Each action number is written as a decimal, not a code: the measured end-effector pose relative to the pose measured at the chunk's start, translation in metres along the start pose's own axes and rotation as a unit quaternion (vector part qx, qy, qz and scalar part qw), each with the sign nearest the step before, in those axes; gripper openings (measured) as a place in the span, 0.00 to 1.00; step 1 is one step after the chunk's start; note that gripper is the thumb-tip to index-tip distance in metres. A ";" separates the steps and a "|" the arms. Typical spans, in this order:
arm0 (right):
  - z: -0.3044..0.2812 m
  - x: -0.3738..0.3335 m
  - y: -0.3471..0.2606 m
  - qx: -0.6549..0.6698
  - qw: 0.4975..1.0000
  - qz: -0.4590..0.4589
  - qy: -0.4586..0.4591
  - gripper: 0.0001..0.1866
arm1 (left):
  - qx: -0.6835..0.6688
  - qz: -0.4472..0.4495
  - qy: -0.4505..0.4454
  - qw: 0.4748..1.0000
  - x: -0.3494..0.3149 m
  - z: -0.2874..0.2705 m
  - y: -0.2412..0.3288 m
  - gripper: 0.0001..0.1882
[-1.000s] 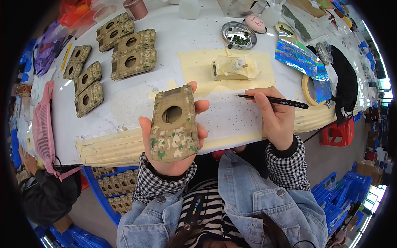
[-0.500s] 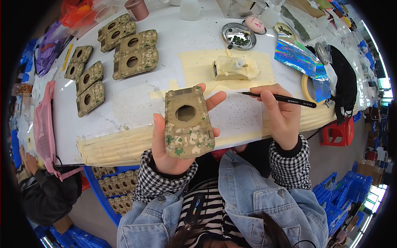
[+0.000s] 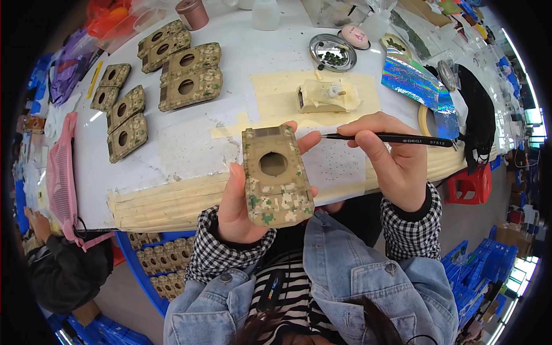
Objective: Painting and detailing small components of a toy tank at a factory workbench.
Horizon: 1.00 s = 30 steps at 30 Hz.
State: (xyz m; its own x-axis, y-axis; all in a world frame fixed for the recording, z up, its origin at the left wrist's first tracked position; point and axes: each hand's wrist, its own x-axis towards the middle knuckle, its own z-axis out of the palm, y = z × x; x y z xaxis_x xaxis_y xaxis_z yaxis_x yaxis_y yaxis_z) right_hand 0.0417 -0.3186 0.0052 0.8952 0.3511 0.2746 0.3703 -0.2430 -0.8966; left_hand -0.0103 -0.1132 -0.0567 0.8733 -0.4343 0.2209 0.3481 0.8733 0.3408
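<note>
My left hand (image 3: 234, 201) is closed round a model tank hull (image 3: 283, 188), tan with a pixel camouflage pattern and a round hole in its upper part. The thumb lies along the hull's left edge, and the index finger sticks out past its right side. Black fine-pointed tweezers (image 3: 411, 139) lie nearly level in my right hand (image 3: 397, 167), pinched between thumb and fingers. Their tip is right by my left index fingertip; whether it touches, or holds anything small, I cannot tell.
Several camouflage hulls (image 3: 190, 89) stand at the left. Beyond my hands are a tape-covered block (image 3: 328, 96) and a round metal dish (image 3: 332, 52) of small dark green pieces. Shiny holographic film (image 3: 415, 80) lies at the right. A person's hand (image 3: 39, 225) shows at far left.
My left hand has shifted right and slightly nearer with the hull. The tweezers' tip and my left index finger, apart before, are now together. My right wrist has moved slightly right.
</note>
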 end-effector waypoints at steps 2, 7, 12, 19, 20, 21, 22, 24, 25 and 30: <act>0.000 0.000 -0.001 0.003 1.000 0.003 -0.001 0.06 | 0.021 -0.002 0.013 1.000 0.000 0.002 0.001 0.41; 0.000 0.001 -0.001 0.015 1.000 0.014 0.001 0.06 | 0.039 0.005 0.046 0.998 0.001 0.009 0.000 0.39; -0.001 0.000 -0.004 0.036 0.999 0.034 -0.001 0.07 | 0.075 -0.016 0.057 0.995 0.001 0.011 0.003 0.39; 0.001 -0.002 -0.003 0.109 0.993 0.050 -0.009 0.11 | 0.047 -0.013 0.039 0.998 0.000 0.010 0.002 0.42; 0.001 -0.002 -0.004 0.130 0.990 0.054 -0.005 0.12 | 0.033 -0.012 0.027 0.999 0.000 0.009 0.001 0.44; 0.002 -0.002 -0.005 0.151 0.987 0.058 -0.001 0.12 | 0.007 -0.010 0.005 1.000 -0.001 0.006 0.001 0.46; 0.003 -0.002 -0.006 0.172 0.983 0.061 0.003 0.13 | -0.020 -0.003 -0.020 1.000 -0.001 0.004 0.000 0.48; 0.006 -0.003 -0.009 0.197 0.977 0.079 0.020 0.15 | -0.078 0.015 -0.071 0.994 0.002 0.003 -0.005 0.53; 0.007 -0.003 -0.010 0.210 0.973 0.088 0.028 0.16 | -0.065 0.005 -0.058 0.996 0.001 0.005 -0.004 0.55; 0.013 -0.004 -0.006 0.307 0.940 0.144 0.029 0.22 | 0.045 -0.071 0.085 0.993 -0.001 0.022 0.008 0.61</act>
State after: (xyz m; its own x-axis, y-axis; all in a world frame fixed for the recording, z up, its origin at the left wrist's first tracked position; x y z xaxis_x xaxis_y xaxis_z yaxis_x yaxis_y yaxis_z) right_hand 0.0328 -0.3072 0.0052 0.9552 0.2959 -0.0078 -0.0862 0.2531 -0.9636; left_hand -0.0162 -0.1107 -0.0343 0.8650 -0.5017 0.0091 0.4471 0.7789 0.4397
